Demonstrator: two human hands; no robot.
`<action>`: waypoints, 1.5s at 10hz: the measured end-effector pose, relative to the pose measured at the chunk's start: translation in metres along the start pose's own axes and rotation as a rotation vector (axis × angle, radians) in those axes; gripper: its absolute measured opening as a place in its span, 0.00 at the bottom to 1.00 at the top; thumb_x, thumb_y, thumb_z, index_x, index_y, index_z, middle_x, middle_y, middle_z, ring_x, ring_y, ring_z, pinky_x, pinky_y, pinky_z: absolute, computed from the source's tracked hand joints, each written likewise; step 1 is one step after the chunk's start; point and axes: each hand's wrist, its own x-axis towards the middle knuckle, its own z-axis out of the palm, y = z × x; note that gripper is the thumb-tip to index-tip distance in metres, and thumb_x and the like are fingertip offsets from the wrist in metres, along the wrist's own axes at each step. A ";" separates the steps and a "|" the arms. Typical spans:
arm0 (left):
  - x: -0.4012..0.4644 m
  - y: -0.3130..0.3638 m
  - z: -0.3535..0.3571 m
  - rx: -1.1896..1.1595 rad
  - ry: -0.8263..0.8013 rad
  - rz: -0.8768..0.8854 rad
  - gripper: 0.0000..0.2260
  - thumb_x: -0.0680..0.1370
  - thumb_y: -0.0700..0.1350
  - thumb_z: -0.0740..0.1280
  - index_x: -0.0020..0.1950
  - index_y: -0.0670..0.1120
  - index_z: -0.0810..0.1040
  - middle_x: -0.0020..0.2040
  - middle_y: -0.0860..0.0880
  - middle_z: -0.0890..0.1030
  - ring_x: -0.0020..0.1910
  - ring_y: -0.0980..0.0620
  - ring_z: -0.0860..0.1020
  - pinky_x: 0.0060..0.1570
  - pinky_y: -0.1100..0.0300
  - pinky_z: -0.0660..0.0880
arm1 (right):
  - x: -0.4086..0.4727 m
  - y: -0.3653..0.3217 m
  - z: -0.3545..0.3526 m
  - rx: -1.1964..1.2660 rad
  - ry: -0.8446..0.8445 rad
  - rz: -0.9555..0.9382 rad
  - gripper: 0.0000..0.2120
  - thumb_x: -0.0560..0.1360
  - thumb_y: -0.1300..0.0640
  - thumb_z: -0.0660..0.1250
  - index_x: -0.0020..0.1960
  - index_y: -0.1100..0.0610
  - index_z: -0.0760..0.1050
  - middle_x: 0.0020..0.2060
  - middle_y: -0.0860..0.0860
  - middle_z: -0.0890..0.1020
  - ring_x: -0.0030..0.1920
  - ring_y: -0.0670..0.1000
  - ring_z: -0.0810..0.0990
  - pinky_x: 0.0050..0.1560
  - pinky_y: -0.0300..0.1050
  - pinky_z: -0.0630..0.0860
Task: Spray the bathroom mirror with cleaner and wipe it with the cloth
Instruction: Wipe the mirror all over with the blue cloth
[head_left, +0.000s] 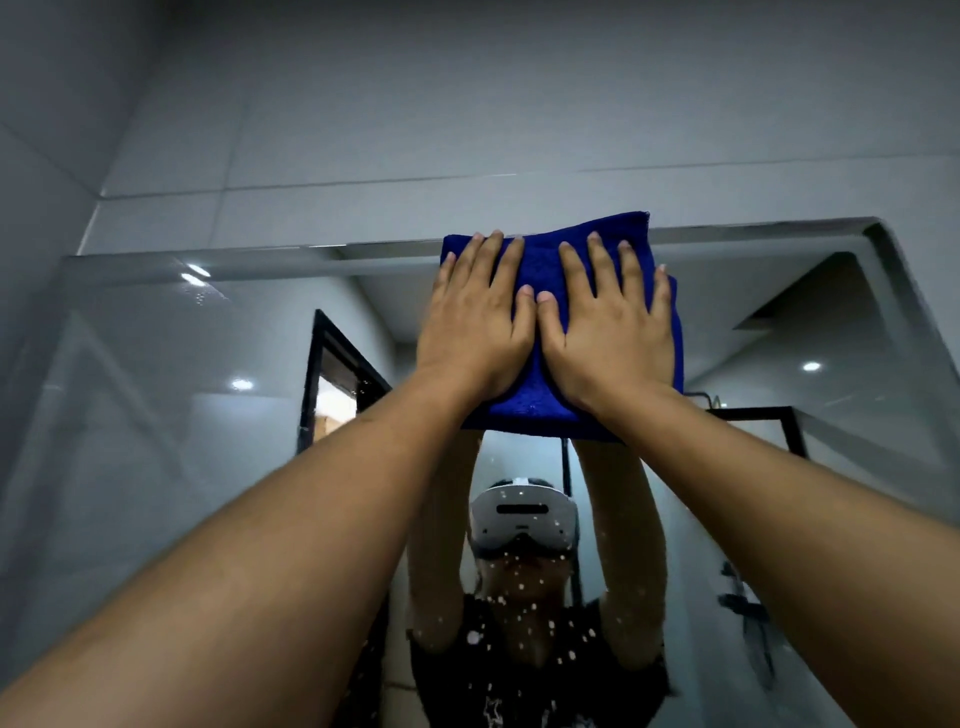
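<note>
Both arms were up, and the folded deep-blue terry cloth (550, 260) sat flat against the top of the large bevel-edged wall mirror (156, 415), its upper edge poking just past the bevelled rim onto the pale grey tiled wall (467, 104). The left hand (475, 325) lay spread on the cloth, fingers straight and a little apart, pressing it to the glass. The right hand (610, 330) did the same just beside it, thumbs nearly touching in the middle. The palms covered most of the cloth; only its top strip, right edge and bottom hem showed.

White droplets (519, 587) speckled the lower glass, thickest over the reflection, and the face behind them could not be made out. The reflected white headset (522, 517) showed clearly enough, raised arms mirrored above it. A black-framed doorway (332, 364) appeared in the reflection at left; a dark shower fitting (748, 618) at lower right was blurred and hard to read. Both forearms ran out of frame at the bottom corners.
</note>
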 end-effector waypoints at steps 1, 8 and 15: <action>-0.007 -0.025 -0.008 0.001 -0.003 0.005 0.24 0.83 0.51 0.50 0.79 0.47 0.54 0.79 0.47 0.54 0.78 0.52 0.49 0.77 0.53 0.44 | -0.003 -0.026 0.005 0.010 -0.003 -0.006 0.29 0.81 0.41 0.44 0.80 0.49 0.47 0.80 0.51 0.48 0.79 0.54 0.43 0.77 0.58 0.39; -0.053 -0.191 -0.070 0.026 0.043 -0.027 0.24 0.83 0.51 0.49 0.78 0.46 0.56 0.79 0.47 0.57 0.78 0.51 0.52 0.77 0.53 0.47 | -0.012 -0.203 0.042 0.048 0.015 -0.068 0.29 0.81 0.42 0.44 0.80 0.50 0.48 0.80 0.52 0.49 0.79 0.54 0.44 0.76 0.59 0.38; -0.079 -0.298 -0.108 0.025 0.069 -0.053 0.23 0.83 0.50 0.49 0.78 0.46 0.57 0.78 0.48 0.59 0.77 0.51 0.54 0.77 0.52 0.48 | -0.018 -0.316 0.062 0.053 0.032 -0.106 0.29 0.81 0.42 0.44 0.80 0.51 0.49 0.79 0.53 0.50 0.79 0.55 0.44 0.76 0.60 0.39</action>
